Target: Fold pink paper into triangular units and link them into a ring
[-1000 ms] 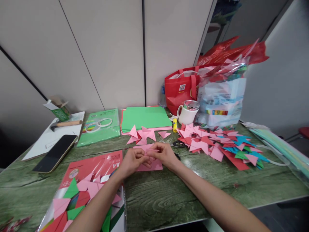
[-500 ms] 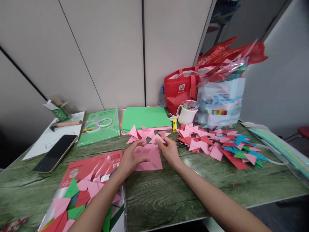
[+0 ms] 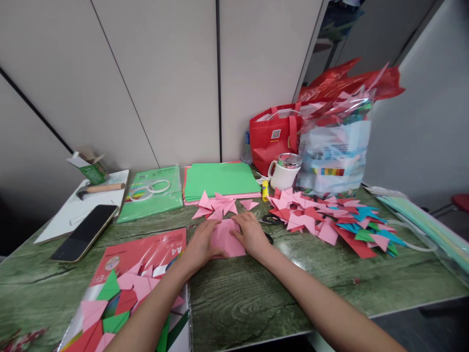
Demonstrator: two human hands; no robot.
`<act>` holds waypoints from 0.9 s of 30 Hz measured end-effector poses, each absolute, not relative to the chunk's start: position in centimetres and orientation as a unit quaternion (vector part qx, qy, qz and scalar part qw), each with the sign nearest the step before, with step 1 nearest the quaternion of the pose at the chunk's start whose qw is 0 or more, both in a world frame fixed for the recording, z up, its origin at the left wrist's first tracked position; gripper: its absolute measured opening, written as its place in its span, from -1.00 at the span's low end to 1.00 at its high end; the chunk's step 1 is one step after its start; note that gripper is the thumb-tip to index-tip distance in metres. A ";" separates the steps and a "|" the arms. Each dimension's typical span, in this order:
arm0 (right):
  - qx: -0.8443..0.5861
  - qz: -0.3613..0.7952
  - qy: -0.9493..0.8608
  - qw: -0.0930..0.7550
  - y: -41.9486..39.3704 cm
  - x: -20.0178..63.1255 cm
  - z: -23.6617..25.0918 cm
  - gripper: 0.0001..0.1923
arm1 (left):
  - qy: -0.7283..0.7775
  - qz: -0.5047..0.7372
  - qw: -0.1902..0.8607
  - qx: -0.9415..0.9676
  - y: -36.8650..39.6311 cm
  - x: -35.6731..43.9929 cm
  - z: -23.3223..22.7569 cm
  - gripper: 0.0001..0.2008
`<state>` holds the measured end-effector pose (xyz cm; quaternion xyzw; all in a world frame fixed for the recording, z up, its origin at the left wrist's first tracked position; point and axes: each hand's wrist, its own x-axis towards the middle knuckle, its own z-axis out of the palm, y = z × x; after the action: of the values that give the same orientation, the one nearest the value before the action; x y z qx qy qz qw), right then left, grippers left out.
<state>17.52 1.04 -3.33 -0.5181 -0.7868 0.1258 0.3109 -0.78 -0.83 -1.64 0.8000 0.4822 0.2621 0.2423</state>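
A small sheet of pink paper (image 3: 230,238) lies on the table between my two hands. My left hand (image 3: 200,244) is at its left side, fingers curled at the upper left edge and thumb pointing across the lower part. Over the upper right edge curls my right hand (image 3: 253,235), its thumb resting on the sheet. Both hands grip the paper by its sides; the fingertips are partly hidden. Just beyond the hands are folded pink paper pieces (image 3: 216,205) in a loose cluster, with a single pink triangle (image 3: 249,204) to their right.
Black-handled scissors (image 3: 271,219) lie right of my right hand. Behind are green paper sheets (image 3: 222,181), a glue stick (image 3: 265,190) and a white mug (image 3: 285,172). Folded paper stars (image 3: 304,210) spread rightward. At left are a phone (image 3: 86,232), a hammer (image 3: 102,187) and a paper pack (image 3: 142,249).
My right hand has left the folded pink piece it was pinching above the sheet and come down onto the sheet's right side. My left hand has closed in on the left edge.
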 end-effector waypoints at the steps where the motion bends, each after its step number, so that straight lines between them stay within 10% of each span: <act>1: -0.521 0.120 -0.789 0.303 1.0 17.5 -3.2 -0.66 | 0.487 0.262 0.242 0.797 -0.8 -0.8 -1.6 -0.23; 15: -0.493 0.289 -0.632 0.523 1.1 17.2 -2.4 -0.86 | 0.521 0.538 0.332 0.574 -0.3 -0.1 0.2 -0.59; 27: -0.433 0.415 -0.542 0.589 0.8 16.9 -1.7 -0.72 | 0.459 0.478 0.551 0.507 -0.8 0.1 0.4 -0.63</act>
<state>16.93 0.81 -1.70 -0.4329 -0.5416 0.4147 0.5893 0.12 -0.78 0.42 0.5071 0.4587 0.4785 0.5509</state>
